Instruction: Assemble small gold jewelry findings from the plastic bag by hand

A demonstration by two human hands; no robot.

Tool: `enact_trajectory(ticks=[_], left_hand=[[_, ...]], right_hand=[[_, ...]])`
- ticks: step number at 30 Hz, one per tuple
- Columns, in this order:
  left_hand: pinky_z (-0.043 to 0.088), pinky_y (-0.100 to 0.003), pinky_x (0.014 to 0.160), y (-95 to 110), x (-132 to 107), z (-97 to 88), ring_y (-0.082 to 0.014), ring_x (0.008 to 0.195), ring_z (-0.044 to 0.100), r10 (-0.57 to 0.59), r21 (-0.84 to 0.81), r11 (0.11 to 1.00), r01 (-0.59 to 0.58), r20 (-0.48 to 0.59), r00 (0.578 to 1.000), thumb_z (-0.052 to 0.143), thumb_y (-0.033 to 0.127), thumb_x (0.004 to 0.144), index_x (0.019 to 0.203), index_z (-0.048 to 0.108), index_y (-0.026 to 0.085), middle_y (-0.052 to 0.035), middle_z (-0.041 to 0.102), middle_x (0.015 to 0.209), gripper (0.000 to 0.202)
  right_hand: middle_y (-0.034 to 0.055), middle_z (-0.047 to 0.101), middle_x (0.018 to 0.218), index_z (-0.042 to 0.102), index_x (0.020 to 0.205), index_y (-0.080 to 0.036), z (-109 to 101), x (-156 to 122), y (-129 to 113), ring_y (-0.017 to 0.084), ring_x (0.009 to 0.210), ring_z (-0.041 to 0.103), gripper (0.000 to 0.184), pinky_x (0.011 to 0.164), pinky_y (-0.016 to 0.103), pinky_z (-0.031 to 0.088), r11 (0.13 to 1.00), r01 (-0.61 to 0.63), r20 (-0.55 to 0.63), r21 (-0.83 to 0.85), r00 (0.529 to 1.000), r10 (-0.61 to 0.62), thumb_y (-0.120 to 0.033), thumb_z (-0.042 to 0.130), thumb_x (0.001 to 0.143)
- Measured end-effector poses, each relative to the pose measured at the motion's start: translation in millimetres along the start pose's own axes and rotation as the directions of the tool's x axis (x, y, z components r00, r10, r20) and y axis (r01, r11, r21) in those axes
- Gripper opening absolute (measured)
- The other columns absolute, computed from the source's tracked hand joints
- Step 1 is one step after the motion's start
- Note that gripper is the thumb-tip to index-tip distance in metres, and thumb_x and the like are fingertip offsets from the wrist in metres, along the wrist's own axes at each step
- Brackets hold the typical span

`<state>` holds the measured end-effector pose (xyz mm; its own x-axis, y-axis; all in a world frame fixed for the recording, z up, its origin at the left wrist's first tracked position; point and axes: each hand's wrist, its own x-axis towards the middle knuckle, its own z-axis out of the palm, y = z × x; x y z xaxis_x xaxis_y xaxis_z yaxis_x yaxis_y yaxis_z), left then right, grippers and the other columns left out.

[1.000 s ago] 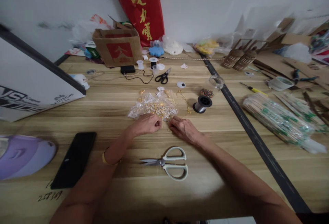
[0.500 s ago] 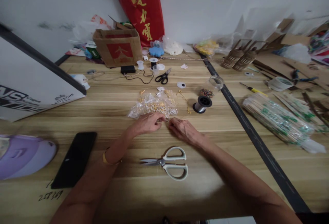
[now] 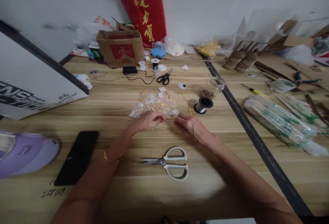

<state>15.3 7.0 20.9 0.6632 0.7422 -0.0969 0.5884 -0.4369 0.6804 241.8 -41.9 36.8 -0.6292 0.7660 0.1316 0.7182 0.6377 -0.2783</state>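
Here, left hand (image 3: 147, 121), right hand (image 3: 191, 128), touching clear bags of gold charms (image 3: 155, 105)

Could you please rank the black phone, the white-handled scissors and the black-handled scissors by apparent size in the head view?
1. black phone
2. white-handled scissors
3. black-handled scissors, though they lie farther from the camera, so their true size is unsure.

Soft, even light is filling the room. A bright patch is shining on the table (image 3: 205, 186) near the bottom. The edges are bending and looking blurry.
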Motion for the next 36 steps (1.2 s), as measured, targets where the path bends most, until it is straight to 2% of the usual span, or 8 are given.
enact_trajectory(ticks=[5,9,13,16,21,27,32,36], left_hand=[[0.042,-0.021,0.066,-2.3,-3.6,-3.6,-0.0135,0.074,0.061,-0.005,0.002,1.000,0.005,0.040,0.999,0.050,0.022,0.082,0.094,0.068,0.015,-0.0031,0.070,0.085,0.022],[0.042,-0.021,0.067,-3.7,-8.1,-8.4,-0.0145,0.075,0.062,-0.030,0.073,0.997,0.026,0.059,0.998,0.053,0.025,0.080,0.093,0.069,0.016,-0.0027,0.071,0.085,0.022],[0.042,-0.022,0.067,-3.6,-6.7,-11.0,-0.0145,0.074,0.061,-0.033,0.127,0.991,0.029,0.030,0.999,0.051,0.024,0.081,0.094,0.070,0.016,-0.0029,0.071,0.084,0.024],[0.043,-0.021,0.067,-0.2,-1.8,-7.0,-0.0138,0.075,0.062,-0.030,0.061,0.998,0.029,0.007,1.000,0.052,0.021,0.081,0.097,0.070,0.016,-0.0034,0.072,0.088,0.025],[0.044,-0.021,0.071,8.6,6.8,9.6,-0.0140,0.082,0.062,0.045,-0.105,0.994,-0.038,0.070,0.997,0.057,0.019,0.078,0.097,0.070,0.015,-0.0045,0.071,0.097,0.024],[0.040,-0.019,0.059,9.5,10.4,23.0,-0.0111,0.064,0.057,0.018,-0.094,0.996,-0.014,0.042,0.999,0.059,0.017,0.075,0.081,0.073,0.012,-0.0029,0.070,0.074,0.016],[0.037,-0.018,0.056,2.2,7.0,25.0,-0.0099,0.059,0.053,-0.017,-0.119,0.993,0.016,-0.010,1.000,0.060,0.019,0.075,0.078,0.072,0.011,-0.0018,0.068,0.067,0.015],[0.037,-0.019,0.056,1.2,3.4,25.0,-0.0100,0.058,0.053,-0.041,-0.105,0.994,0.039,-0.013,0.999,0.061,0.018,0.073,0.074,0.072,0.011,-0.0010,0.067,0.064,0.013]], right_hand=[[0.0039,0.054,0.080,0.056,0.082,-0.016,-4.3,-1.8,0.8,0.012,0.068,0.049,0.017,0.058,0.024,0.027,1.000,0.008,-0.026,-0.022,1.000,-0.008,-0.017,0.044,0.093],[0.0040,0.056,0.082,0.058,0.084,-0.016,-7.8,-3.0,5.9,0.012,0.068,0.049,0.014,0.058,0.023,0.028,1.000,0.004,-0.022,-0.015,1.000,-0.005,-0.017,0.046,0.091],[0.0040,0.057,0.082,0.059,0.082,-0.016,-15.4,-3.9,7.9,0.011,0.066,0.050,0.015,0.059,0.023,0.029,1.000,-0.023,-0.007,-0.016,1.000,0.023,-0.016,0.046,0.090],[0.0041,0.058,0.081,0.059,0.083,-0.016,-20.1,-4.3,6.9,0.012,0.067,0.051,0.014,0.059,0.023,0.029,0.999,-0.034,-0.016,-0.025,0.999,0.034,-0.017,0.047,0.090],[0.0044,0.059,0.082,0.059,0.085,-0.016,-22.9,-5.9,7.4,0.013,0.070,0.052,0.015,0.061,0.023,0.029,0.999,-0.032,-0.027,-0.035,0.999,0.031,-0.019,0.046,0.091],[0.0049,0.060,0.085,0.060,0.087,-0.016,-28.1,-8.2,10.2,0.013,0.071,0.054,0.017,0.059,0.024,0.027,0.992,-0.089,0.012,-0.091,0.996,0.090,-0.022,0.044,0.092],[0.0063,0.063,0.084,0.060,0.085,-0.016,-27.7,-7.9,15.9,0.013,0.066,0.056,0.022,0.055,0.027,0.022,0.959,-0.160,0.104,-0.233,0.977,0.188,-0.023,0.040,0.093],[0.0065,0.065,0.083,0.060,0.085,-0.016,-24.9,-6.9,19.0,0.014,0.066,0.057,0.022,0.054,0.027,0.019,0.943,-0.167,0.148,-0.287,0.965,0.216,-0.022,0.040,0.093]])
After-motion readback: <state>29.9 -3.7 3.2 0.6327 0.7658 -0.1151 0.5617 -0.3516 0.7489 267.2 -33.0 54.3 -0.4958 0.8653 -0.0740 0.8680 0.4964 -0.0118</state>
